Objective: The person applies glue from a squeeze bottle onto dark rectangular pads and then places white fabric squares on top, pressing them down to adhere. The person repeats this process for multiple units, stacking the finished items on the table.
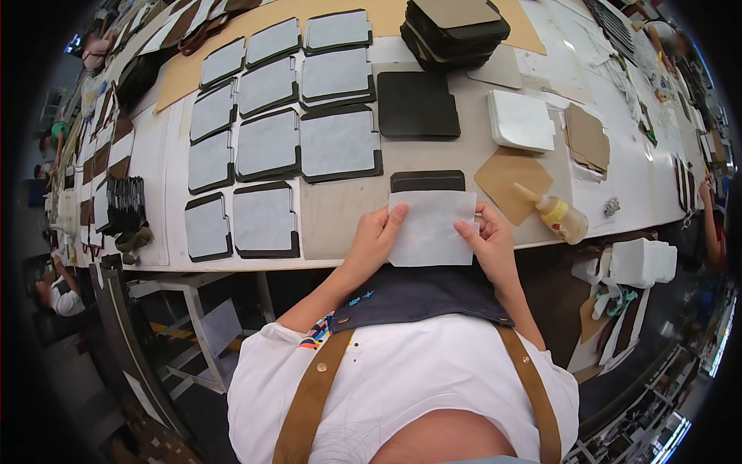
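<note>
Near the table's front edge I hold a white rectangular sheet [430, 232] in front of my apron. My left hand [379, 236] pinches its left edge, thumb on top. The right edge is gripped by my right hand [491, 240], its thumb over the face and fingers behind. Just beyond the sheet, a black panel [427, 182] shows only its far strip; the rest is hidden. Farther off lies a larger black panel [418, 104]. To the left, several black panels topped with white sheets [265, 220] lie in rows. A stack of white sheets [519, 120] sits right of the black panel.
A squeeze bottle [563, 220] with a yellowish body lies near the front edge beside a tan sheet [514, 182]. Brown pieces [587, 139] are stacked farther right. A tall pile of black panels [450, 39] stands at the back. Other people work at the sides.
</note>
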`<control>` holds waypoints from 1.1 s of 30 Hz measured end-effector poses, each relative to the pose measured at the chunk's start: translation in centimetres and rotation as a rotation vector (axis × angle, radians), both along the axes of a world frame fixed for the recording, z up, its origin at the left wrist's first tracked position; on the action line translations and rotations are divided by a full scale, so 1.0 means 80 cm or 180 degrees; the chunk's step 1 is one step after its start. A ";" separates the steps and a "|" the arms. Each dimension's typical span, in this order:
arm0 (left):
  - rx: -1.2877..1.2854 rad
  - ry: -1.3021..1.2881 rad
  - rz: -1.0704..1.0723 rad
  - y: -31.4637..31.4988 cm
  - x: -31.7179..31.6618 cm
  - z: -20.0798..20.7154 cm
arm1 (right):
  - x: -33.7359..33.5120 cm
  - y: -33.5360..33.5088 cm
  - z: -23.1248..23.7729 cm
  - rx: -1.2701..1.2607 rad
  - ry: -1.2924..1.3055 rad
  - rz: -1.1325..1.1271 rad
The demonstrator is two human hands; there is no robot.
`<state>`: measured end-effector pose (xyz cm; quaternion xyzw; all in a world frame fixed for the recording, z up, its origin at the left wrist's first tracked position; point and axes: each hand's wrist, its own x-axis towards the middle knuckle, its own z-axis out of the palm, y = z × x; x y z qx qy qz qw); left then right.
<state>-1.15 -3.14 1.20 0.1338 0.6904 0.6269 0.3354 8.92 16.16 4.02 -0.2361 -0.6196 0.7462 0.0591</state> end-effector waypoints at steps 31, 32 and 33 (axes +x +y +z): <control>-0.1059 0.2242 0.0119 -0.009 0.011 -0.023 | -0.030 0.016 -0.040 0.3109 -0.0192 0.0036; -0.1089 0.2258 0.0098 -0.009 0.011 -0.022 | -0.030 0.016 -0.041 0.3127 -0.0173 0.0046; -0.1090 0.2234 0.0093 -0.009 0.011 -0.022 | -0.030 0.017 -0.042 0.3145 -0.0154 0.0055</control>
